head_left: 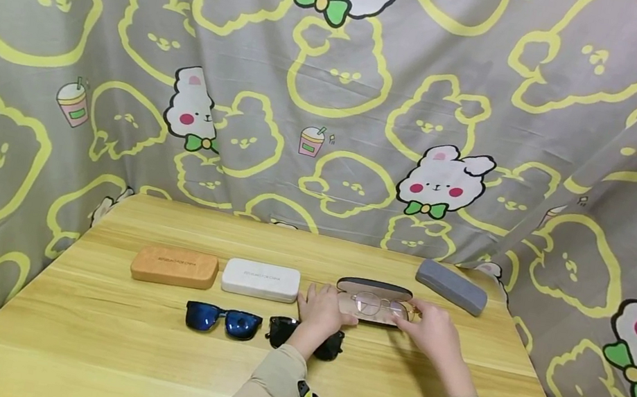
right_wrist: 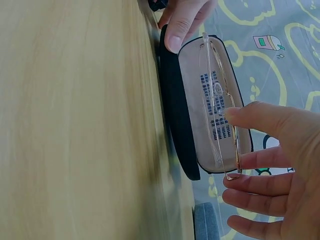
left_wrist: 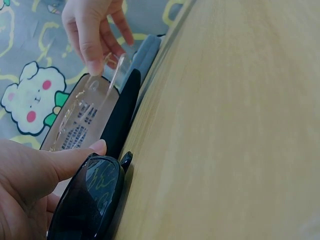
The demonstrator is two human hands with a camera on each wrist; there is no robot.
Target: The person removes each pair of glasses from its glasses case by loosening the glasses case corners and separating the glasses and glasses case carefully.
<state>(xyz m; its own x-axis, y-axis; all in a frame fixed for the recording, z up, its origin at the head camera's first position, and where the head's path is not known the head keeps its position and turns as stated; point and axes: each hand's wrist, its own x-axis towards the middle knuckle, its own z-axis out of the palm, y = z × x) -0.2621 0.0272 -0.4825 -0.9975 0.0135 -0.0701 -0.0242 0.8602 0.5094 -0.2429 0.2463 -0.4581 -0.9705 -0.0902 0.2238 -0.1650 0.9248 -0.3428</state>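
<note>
An open black eyeglass case (head_left: 375, 286) with a pale lining stands at the right-centre of the table, its lid raised at the back. My left hand (head_left: 320, 312) grips its left end, the thumb on the front rim in the right wrist view. Thin-framed clear eyeglasses (right_wrist: 235, 130) lie over the case opening, temples folded. My right hand (head_left: 436, 332) pinches them near their right end between thumb and fingers. Black sunglasses (head_left: 284, 330) rest on the table under my left wrist, which partly hides them in the head view.
Left of the case are a white case (head_left: 261, 280) and an orange case (head_left: 175, 267), both closed. Blue-lensed sunglasses (head_left: 223, 321) lie in front of them. A grey-blue case (head_left: 452, 287) sits at the back right. A patterned curtain (head_left: 337, 89) hangs behind the wooden table (head_left: 99, 337).
</note>
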